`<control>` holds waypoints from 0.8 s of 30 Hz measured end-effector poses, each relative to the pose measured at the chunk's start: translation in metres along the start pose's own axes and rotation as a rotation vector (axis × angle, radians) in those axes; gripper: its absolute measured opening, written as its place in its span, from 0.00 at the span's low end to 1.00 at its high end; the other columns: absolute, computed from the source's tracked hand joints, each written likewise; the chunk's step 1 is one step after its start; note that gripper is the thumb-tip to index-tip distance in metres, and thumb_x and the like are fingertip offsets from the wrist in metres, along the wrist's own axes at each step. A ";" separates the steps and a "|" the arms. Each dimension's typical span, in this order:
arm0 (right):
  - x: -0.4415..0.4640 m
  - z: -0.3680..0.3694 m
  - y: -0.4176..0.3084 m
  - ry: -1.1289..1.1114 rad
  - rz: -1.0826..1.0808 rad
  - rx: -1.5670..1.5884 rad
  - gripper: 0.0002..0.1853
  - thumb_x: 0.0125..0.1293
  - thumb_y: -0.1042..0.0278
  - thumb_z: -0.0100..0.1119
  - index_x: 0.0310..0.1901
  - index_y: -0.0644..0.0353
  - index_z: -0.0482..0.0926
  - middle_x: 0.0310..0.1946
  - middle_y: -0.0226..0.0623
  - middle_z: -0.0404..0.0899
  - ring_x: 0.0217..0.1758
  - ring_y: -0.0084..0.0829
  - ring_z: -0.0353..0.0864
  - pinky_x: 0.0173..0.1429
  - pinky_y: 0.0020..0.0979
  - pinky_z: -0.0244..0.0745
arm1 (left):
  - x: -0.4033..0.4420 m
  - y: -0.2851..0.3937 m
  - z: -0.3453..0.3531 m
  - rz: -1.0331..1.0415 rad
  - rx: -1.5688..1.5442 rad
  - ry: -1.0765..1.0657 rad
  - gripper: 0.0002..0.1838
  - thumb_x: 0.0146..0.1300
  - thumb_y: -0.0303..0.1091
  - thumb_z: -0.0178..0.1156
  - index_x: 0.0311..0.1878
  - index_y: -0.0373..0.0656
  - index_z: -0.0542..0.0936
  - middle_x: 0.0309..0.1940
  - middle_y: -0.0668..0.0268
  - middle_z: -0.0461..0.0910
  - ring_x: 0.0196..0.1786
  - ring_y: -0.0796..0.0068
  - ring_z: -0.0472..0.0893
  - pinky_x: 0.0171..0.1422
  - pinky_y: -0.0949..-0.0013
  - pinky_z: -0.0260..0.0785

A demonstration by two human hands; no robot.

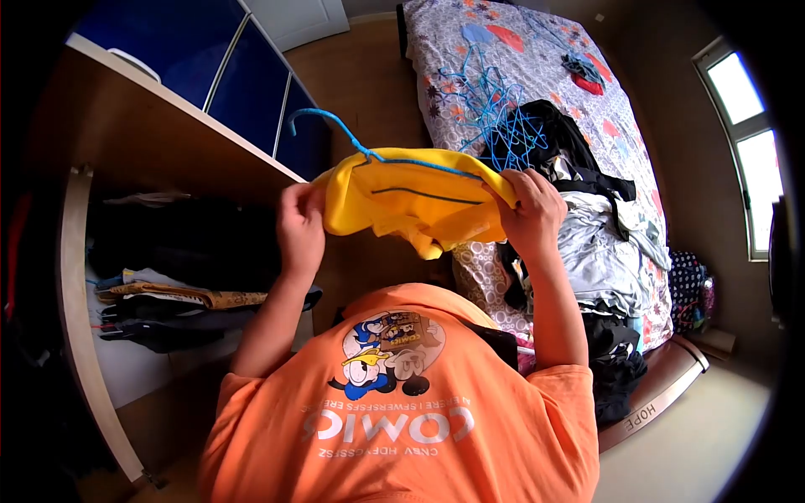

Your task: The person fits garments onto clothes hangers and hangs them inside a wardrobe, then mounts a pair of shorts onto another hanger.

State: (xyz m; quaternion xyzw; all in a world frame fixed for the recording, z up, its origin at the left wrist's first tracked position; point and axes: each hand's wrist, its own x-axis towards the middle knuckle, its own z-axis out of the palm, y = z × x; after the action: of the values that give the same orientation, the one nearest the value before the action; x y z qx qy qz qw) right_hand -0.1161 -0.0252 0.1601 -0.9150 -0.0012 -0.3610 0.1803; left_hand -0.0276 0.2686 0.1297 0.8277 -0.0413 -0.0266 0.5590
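A yellow garment (419, 197) hangs from a blue wire hanger (331, 120) in front of my chest. The hanger's hook points up and to the left, and its bar runs along the garment's upper edge. My left hand (300, 222) is closed on the garment's left end. At the other end, my right hand (537, 205) pinches the cloth near the hanger's right tip. The fabric sags in folds between my hands, so its full shape is hidden.
On the right, a bed (537, 33) carries a tangle of blue hangers (495, 101), dark clothes (558, 134) and grey-white clothes (604, 251). To the left stands a wardrobe (74, 251) with blue doors (243, 75) and folded clothes (176, 298) inside. A window (742, 142) is at far right.
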 end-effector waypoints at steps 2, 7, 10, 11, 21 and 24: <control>0.000 -0.001 0.004 -0.008 0.011 0.007 0.13 0.44 0.67 0.67 0.33 0.54 0.78 0.22 0.31 0.73 0.25 0.35 0.75 0.29 0.32 0.68 | 0.000 0.006 -0.011 0.506 0.263 0.269 0.13 0.66 0.34 0.57 0.50 0.39 0.74 0.45 0.61 0.73 0.42 0.71 0.74 0.51 0.69 0.67; 0.011 0.001 -0.001 -0.025 -0.022 0.059 0.12 0.44 0.68 0.67 0.34 0.54 0.79 0.23 0.31 0.74 0.25 0.35 0.75 0.30 0.32 0.69 | 0.020 0.040 -0.017 0.867 0.536 -0.131 0.20 0.62 0.42 0.59 0.53 0.40 0.74 0.44 0.63 0.75 0.48 0.63 0.73 0.55 0.62 0.66; 0.012 0.004 0.000 -0.039 -0.103 0.047 0.11 0.45 0.69 0.66 0.34 0.54 0.80 0.23 0.31 0.74 0.26 0.35 0.76 0.31 0.32 0.70 | 0.032 0.027 -0.020 0.594 0.396 -0.340 0.20 0.62 0.42 0.59 0.54 0.42 0.74 0.44 0.63 0.75 0.48 0.63 0.74 0.53 0.63 0.68; 0.011 0.006 0.002 -0.053 -0.086 0.079 0.11 0.45 0.69 0.66 0.34 0.54 0.80 0.23 0.31 0.75 0.26 0.35 0.76 0.31 0.32 0.70 | 0.037 0.023 -0.020 0.690 0.407 -0.331 0.18 0.61 0.39 0.60 0.53 0.43 0.74 0.44 0.63 0.75 0.45 0.63 0.75 0.50 0.67 0.70; 0.027 0.023 -0.010 -0.083 0.010 0.025 0.08 0.58 0.64 0.60 0.39 0.51 0.82 0.40 0.26 0.77 0.43 0.33 0.73 0.49 0.36 0.63 | 0.025 0.030 -0.001 0.824 0.507 -0.064 0.16 0.54 0.28 0.64 0.47 0.42 0.77 0.30 0.63 0.76 0.33 0.63 0.79 0.35 0.66 0.73; 0.033 0.030 -0.041 -0.146 -0.083 0.035 0.13 0.59 0.60 0.59 0.45 0.53 0.80 0.43 0.27 0.77 0.48 0.34 0.73 0.53 0.38 0.64 | 0.020 0.046 0.003 0.849 0.549 0.001 0.14 0.53 0.28 0.65 0.45 0.40 0.78 0.28 0.63 0.75 0.31 0.62 0.78 0.33 0.65 0.71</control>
State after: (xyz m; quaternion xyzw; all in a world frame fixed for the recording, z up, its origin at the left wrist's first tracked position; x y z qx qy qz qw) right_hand -0.0777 0.0184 0.1748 -0.9347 -0.0585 -0.3004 0.1808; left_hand -0.0103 0.2465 0.1713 0.8544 -0.3795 0.2154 0.2821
